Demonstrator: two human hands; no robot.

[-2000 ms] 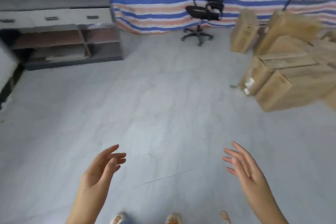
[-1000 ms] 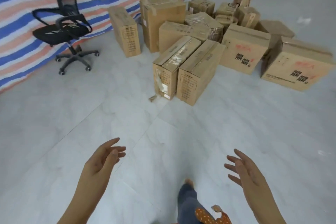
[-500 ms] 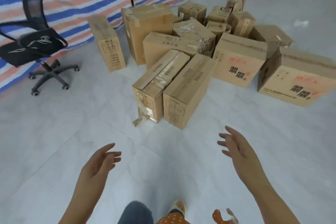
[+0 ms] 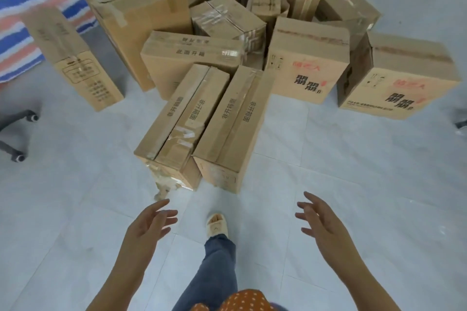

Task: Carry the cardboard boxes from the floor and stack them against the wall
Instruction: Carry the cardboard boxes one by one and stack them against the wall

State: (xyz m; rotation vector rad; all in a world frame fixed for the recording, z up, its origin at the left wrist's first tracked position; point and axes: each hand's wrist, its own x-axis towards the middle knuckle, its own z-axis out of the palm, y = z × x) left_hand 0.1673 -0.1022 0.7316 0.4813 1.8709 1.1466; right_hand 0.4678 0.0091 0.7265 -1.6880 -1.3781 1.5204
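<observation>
I see my left hand and right hand held out apart, fingers spread and loose, holding nothing. Just ahead of them, not touched, two long cardboard boxes lie side by side on the tiled floor: one ahead of the left hand, the other between both hands. More boxes crowd beyond.

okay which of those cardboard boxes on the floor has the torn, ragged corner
The long brown cardboard box nearest the left hand, the left one of the two lying side by side in front. Its near bottom corner is ripped, with shreds hanging onto the floor; the others look whole.
</observation>
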